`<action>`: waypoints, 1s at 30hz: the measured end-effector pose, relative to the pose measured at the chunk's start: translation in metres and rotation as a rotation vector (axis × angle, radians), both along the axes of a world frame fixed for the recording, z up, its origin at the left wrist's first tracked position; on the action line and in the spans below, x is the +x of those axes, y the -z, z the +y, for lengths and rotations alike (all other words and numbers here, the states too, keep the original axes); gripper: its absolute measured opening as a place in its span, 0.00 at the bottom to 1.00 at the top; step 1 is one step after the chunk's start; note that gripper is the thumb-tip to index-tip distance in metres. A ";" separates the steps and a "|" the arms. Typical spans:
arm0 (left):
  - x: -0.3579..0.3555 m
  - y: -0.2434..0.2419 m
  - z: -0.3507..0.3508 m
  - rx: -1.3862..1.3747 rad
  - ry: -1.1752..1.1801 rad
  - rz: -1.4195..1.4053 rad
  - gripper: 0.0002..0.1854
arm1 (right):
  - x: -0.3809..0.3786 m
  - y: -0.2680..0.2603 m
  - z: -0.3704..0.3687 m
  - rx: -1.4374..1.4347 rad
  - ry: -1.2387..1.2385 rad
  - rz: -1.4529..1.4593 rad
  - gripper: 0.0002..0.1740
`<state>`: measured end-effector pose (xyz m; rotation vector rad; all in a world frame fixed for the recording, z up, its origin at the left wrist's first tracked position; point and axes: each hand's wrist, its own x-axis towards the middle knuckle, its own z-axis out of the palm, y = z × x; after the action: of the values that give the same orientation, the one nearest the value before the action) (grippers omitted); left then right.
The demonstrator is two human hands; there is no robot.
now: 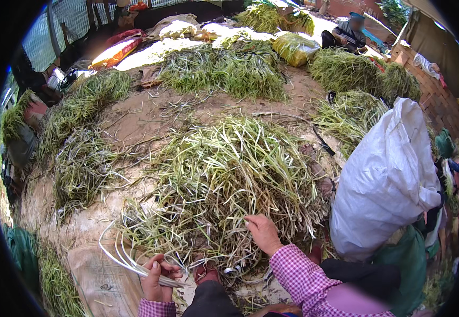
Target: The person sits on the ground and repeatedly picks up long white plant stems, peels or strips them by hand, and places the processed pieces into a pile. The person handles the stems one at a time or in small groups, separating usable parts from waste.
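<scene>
My left hand (156,277) is low in the view, with its fingers curled around a small bunch of pale stalks (134,265). The long white ends of these stalks arch up and to the left. In front of me lies a large, tangled heap of green and yellowish leafy stalks (233,170). At its near edge, my right hand (264,233) pinches a thin stalk between thumb and forefinger. The far end of that stalk is lost among the others. Just below the heap, between my hands, is my reddish shoe (206,273).
A tall white woven sack (384,182) stands to my right. More stalk piles lie at the left (82,170) and at the back (225,71). A flattened woven sack (102,277) lies by my left hand. One person (346,33) sits at the back right.
</scene>
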<state>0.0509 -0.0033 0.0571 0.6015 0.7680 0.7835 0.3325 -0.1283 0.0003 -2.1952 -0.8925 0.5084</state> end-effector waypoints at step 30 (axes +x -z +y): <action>0.054 0.037 0.013 -0.054 0.106 0.134 0.05 | -0.082 -0.028 0.032 0.248 -0.405 0.450 0.10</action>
<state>0.1045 0.0098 0.0200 0.6452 0.8704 0.6277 0.2509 -0.0958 0.0279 -1.5866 -1.0806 0.9825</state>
